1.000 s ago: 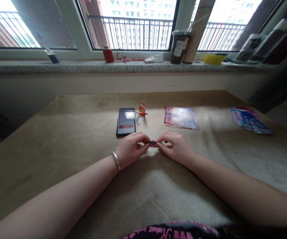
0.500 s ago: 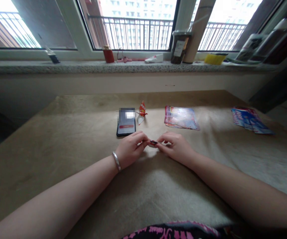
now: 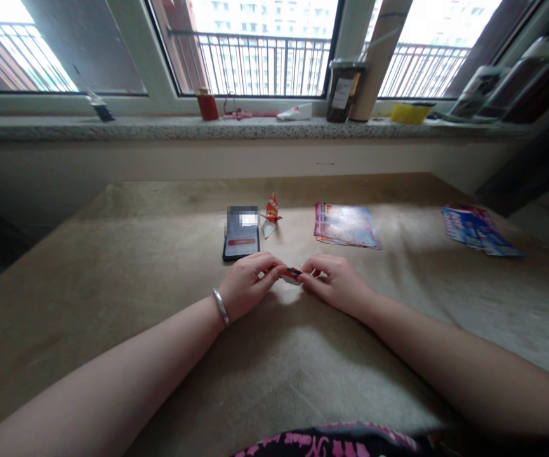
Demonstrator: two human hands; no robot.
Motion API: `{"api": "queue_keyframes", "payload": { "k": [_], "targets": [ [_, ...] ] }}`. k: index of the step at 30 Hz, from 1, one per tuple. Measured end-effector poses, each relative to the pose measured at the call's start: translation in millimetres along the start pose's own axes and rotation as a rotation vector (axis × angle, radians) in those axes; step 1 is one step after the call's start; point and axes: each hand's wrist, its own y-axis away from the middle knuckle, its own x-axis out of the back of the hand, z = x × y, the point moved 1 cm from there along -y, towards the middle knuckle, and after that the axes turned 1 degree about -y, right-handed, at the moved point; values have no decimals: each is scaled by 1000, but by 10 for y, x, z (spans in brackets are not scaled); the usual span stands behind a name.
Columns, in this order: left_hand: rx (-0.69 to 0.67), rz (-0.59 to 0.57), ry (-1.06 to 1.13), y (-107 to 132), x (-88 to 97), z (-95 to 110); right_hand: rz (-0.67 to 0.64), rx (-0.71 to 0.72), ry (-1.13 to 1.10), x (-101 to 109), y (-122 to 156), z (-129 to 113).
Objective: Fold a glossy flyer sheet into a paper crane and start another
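My left hand (image 3: 248,284) and my right hand (image 3: 337,282) meet at the middle of the table, fingers pinched together. Between the fingertips they hold a small folded piece of red-printed paper (image 3: 293,274), low over the beige cloth. A silver bangle sits on my left wrist. Just beyond the hands lies a dark phone (image 3: 241,233) with its screen lit. A small folded red paper figure (image 3: 271,209) stands right of the phone.
A stack of colourful printed sheets (image 3: 345,225) lies to the right, and a blue-red stack (image 3: 478,230) at the far right. The stone windowsill (image 3: 160,129) holds a red cup (image 3: 207,105), a brush, a dark jar (image 3: 342,92) and a yellow container (image 3: 410,112).
The hands stayed in place. The fingers shifted slightly on the small paper, which now shows more of its red face.
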Motion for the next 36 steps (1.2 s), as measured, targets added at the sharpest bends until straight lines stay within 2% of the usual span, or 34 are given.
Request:
{"api": "queue_keyframes", "payload": {
  "k": [4,7,10,15,20,24,29,36],
  "targets": [
    [77,-41,63,-7,-47,-61,22,-25,-59,-2,-12,33],
    [38,-79,-19,-1,-67,-79,2,-44,-100,-16,-12,58],
    [-6,-65,-93,2,-61,-47,-29,-41,-76,-35,-5,67],
    [-54,-53,-163,8,-51,43,-38,53,72,-42,5,28],
    [-73,-71,-124,11,-39,50,7,147,72,-16,13,8],
    [-53,-107,-157,9,-57,16,24,135,34,-9,7,35],
    [-76,-92,-206,20,-94,-5,9,141,20,-22,1,22],
    [-54,-139,-255,42,-95,108,31,298,238,-15,29,-49]
  ]
}}
